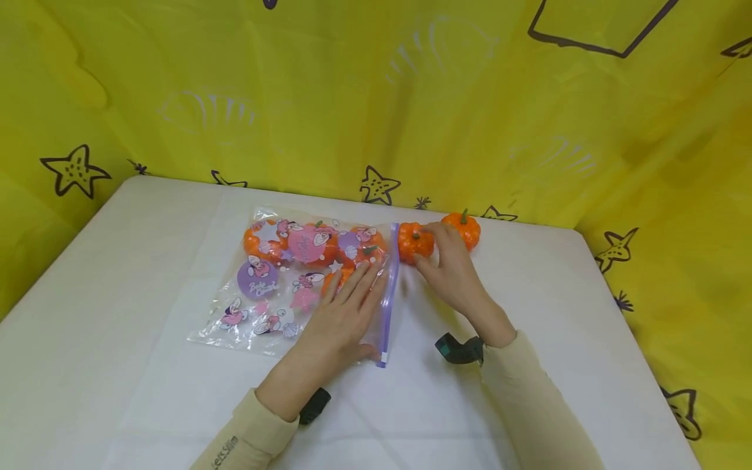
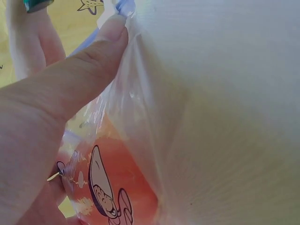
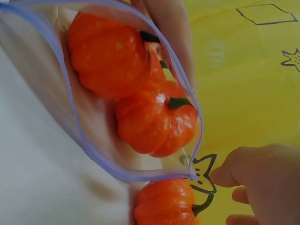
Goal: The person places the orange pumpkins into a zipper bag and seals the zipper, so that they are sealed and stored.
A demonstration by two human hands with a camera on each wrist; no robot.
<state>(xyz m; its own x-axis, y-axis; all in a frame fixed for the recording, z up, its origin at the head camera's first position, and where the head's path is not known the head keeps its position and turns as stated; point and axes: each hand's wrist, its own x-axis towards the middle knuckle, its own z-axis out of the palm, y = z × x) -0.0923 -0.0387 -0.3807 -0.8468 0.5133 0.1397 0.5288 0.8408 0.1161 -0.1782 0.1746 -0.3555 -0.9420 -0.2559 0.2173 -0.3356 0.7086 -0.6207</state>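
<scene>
A clear printed zip bag lies on the table with several orange toy pumpkins inside. My left hand rests on it, fingers extended over a bagged pumpkin, thumb against the bag near the white slider. In the right wrist view the purple-edged mouth gapes. Just outside it sits another pumpkin. My right hand reaches over that one, fingers and thumb apart; the right wrist view shows a gap between hand and pumpkin. Behind this hand stands one more pumpkin, partly covered.
A white-covered table bears everything. Yellow curtains with drawn stars and shells hang behind and at the sides. Dark wrist devices sit under both wrists.
</scene>
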